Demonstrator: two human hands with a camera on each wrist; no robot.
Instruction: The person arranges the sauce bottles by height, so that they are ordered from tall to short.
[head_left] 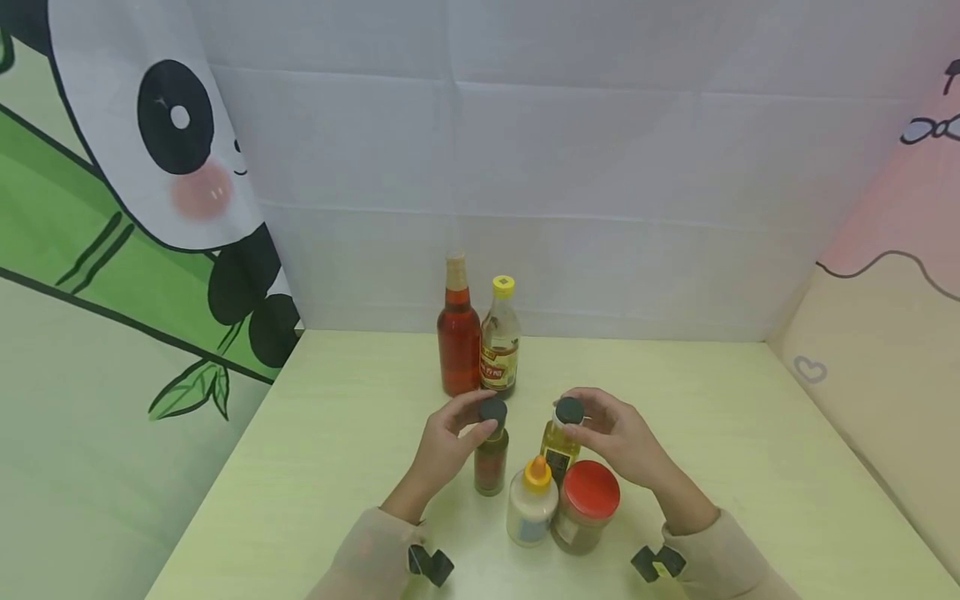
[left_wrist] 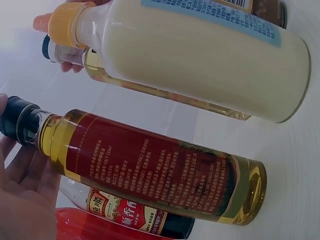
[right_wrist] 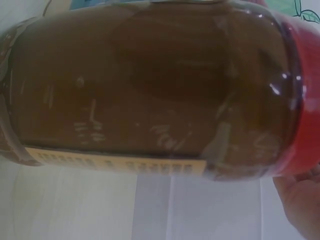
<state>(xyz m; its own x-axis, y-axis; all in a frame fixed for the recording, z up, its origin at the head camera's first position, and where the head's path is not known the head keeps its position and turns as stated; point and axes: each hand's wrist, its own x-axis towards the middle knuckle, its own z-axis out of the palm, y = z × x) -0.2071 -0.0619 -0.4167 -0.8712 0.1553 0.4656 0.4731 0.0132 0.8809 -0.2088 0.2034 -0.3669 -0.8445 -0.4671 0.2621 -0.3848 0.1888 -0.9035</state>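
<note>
My left hand (head_left: 444,448) grips the black cap of an oil bottle (head_left: 491,468) with a dark red label, which is upright in the head view. Under its label, golden oil shows in the left wrist view. With thumb and fingers, my right hand (head_left: 628,443) holds the dark cap of a second oil bottle (head_left: 559,440), pale yellow with a black label. In front of that bottle stand a cream-coloured squeeze bottle (head_left: 531,510) with an orange nozzle cap and a brown jar (head_left: 579,533) with a red lid. The jar (right_wrist: 150,90) hides most of the right hand in the right wrist view.
Behind the hands, a tall bottle of red liquid (head_left: 458,346) stands beside a yellow-capped bottle with a red and yellow label (head_left: 500,354). A pale sheet (head_left: 570,192) hangs at the table's (head_left: 360,392) back edge, with printed cloths at both sides.
</note>
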